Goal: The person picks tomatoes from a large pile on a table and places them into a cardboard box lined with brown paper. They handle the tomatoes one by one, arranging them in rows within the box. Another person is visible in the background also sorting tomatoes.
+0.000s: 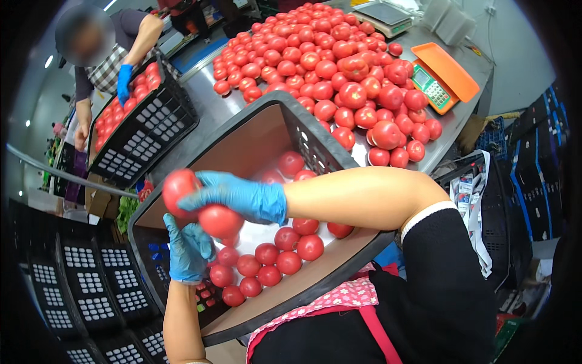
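My right hand (233, 197), in a blue glove, grips two red tomatoes (180, 191) over the left side of a black crate (348, 252) lined with brown board. Just below them, my left hand (188, 255), also gloved in blue, is raised with fingers apart and holds nothing that I can see. In the crate, several tomatoes (287, 238) lie on a pale bottom, mostly along the near side, with others under my right arm.
A large tomato pile (324, 70) covers the steel table (200, 85), beside an orange scale (439, 82) and a grey scale (382, 15). At upper left a co-worker (106, 76) has a gloved hand in another filled crate (139, 136). Black crates (91, 285) stand lower left.
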Tool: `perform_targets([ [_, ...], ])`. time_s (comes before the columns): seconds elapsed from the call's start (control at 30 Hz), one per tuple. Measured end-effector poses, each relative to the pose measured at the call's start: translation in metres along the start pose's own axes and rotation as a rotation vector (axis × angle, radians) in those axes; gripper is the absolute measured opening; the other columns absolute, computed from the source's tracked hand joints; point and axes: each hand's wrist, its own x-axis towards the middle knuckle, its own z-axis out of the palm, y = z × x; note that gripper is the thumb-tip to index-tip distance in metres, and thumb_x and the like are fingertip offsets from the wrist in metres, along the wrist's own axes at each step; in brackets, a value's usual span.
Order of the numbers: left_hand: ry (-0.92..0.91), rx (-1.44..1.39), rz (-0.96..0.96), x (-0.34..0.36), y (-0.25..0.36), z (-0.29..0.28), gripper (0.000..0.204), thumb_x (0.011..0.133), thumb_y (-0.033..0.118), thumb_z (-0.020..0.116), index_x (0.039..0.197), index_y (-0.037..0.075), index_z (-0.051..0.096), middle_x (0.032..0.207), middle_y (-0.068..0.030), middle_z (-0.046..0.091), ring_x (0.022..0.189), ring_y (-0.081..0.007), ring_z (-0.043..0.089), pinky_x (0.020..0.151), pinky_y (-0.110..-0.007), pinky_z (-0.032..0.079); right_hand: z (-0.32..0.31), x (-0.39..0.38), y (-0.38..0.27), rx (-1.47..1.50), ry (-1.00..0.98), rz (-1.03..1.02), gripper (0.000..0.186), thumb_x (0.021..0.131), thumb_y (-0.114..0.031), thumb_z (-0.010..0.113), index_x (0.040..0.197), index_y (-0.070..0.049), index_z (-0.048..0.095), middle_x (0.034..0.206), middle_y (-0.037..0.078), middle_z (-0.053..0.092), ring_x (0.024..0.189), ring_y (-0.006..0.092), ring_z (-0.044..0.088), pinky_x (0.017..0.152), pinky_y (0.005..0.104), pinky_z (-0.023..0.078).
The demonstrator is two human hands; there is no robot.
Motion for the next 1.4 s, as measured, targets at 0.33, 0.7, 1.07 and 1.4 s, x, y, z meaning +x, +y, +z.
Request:
perform_targets([
  [0.33,-0.001,0.183,-0.046,0.005,-0.013,-0.021,0.064,0.095,0.057,0.040,0.094,-0.002,0.066,0.074,-0.0109,0.068,0.060,-0.0177,0.064,0.056,-0.028,0.052,-0.197,-0.067,-0.160,-0.038,0.685,-0.780,0.046,0.080,-0.032,0.071,0.117,-0.010,0.054,0.105,0.011,0.060,0.086,0.0254,0.068,0.066,0.0380,0.060],
  [0.7,0.368,0.991,0.360,0.064,-0.073,-0.112,0.052,0.084,0.028,0.071,0.125,0.003,0.052,0.113,-0.0150,0.059,0.101,-0.0254,0.060,0.085,-0.035,0.050,-0.209,-0.100,-0.208,-0.393,1.006,-0.625,0.047,0.093,-0.029,0.056,0.134,-0.010,0.045,0.146,0.010,0.026,0.133,0.0296,0.031,0.099,0.0423,0.046],
  [1.07,0.195,1.795,0.273,0.087,-0.080,-0.047,0.074,0.064,0.031,0.080,0.127,0.009,0.048,0.115,-0.0215,0.056,0.102,-0.0375,0.056,0.087,-0.046,0.046,0.015,0.012,-0.017,-0.833,0.087,-0.431,0.046,0.088,-0.014,0.065,0.131,-0.010,0.052,0.119,0.005,0.056,0.107,0.0144,0.054,0.093,0.0290,0.046],
  [1.4,0.321,1.587,0.337,0.106,-0.103,-0.055,0.076,0.063,0.019,0.082,0.128,0.008,0.045,0.120,-0.0194,0.052,0.104,-0.0348,0.057,0.089,-0.042,0.048,-0.064,0.027,0.003,-1.811,-0.140,0.060,0.036,0.083,-0.015,0.062,0.118,-0.004,0.061,0.116,0.018,0.058,0.105,0.0349,0.058,0.091,0.0425,0.047],
])
